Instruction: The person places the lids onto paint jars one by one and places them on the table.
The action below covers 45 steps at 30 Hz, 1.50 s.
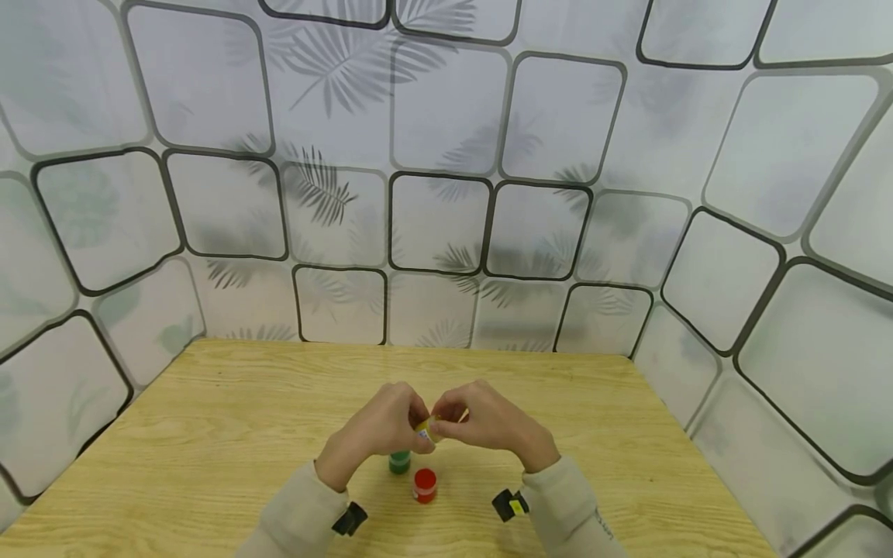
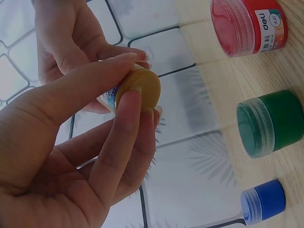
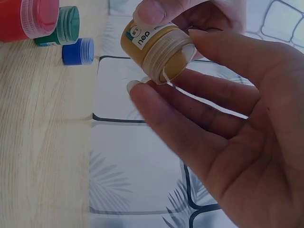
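Above the table, my left hand (image 1: 380, 422) grips a small paint jar (image 3: 145, 40) of ochre yellow around its body, thumb and fingers near the base. The fingers of my right hand (image 1: 488, 418) curl about the jar's clear ridged lid (image 3: 166, 54), thumb on one side and fingertips at the other. The jar is tilted, its label facing the right wrist camera. Below the hands stand a red paint jar (image 1: 424, 486) and a green paint jar (image 1: 400, 463). A smaller blue jar (image 2: 263, 202) shows in both wrist views; the left hand hides it from the head view.
The light wooden table (image 1: 279, 403) spreads out on both sides of the hands. Patterned curtain-like panels (image 1: 439, 225) with dark rounded squares and leaves enclose its back and sides. Dark wrist devices (image 1: 349, 518) sit at both sleeves.
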Motion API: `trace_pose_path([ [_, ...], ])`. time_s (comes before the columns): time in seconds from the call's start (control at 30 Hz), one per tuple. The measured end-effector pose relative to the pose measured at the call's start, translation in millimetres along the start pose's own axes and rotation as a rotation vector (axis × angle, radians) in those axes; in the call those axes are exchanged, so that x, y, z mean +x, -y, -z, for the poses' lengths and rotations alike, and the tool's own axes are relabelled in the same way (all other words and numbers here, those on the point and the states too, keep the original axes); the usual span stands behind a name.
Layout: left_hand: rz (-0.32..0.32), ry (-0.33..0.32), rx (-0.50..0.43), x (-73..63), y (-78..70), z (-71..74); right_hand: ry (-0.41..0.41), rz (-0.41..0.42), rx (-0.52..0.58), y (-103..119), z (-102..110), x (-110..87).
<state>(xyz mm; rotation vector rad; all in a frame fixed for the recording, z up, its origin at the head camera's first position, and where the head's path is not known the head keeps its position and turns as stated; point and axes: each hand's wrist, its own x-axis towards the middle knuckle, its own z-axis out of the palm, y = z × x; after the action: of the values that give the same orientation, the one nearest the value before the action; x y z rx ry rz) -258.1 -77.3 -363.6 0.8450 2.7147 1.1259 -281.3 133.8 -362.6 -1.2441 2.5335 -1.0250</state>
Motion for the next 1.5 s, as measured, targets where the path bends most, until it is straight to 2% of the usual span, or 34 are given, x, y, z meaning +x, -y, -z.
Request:
trace_pose_path([
  [0.17, 0.009, 0.005, -0.009, -0.3, -0.8, 0.9, -0.020, -0.019, 0.010, 0.0, 1.0, -1.6],
  [0.33, 0.002, -0.008, -0.017, -0.6, -1.4, 0.8, -0.041, 0.034, 0.020, 1.1, 1.8, -2.5],
  [0.57, 0.006, -0.005, -0.018, -0.4, 0.4, 1.5, 0.014, 0.057, 0.064, 2.8, 1.5, -1.7],
  [0.73, 0.003, 0.002, -0.021, 0.1, 1.2, 1.5, 0.023, 0.068, 0.082, 1.7, 1.0, -1.0],
  [1.5, 0.004, -0.015, -0.006, 0.2, 0.4, 1.5, -0.034, 0.087, 0.106, -1.2, -0.3, -2.6],
])
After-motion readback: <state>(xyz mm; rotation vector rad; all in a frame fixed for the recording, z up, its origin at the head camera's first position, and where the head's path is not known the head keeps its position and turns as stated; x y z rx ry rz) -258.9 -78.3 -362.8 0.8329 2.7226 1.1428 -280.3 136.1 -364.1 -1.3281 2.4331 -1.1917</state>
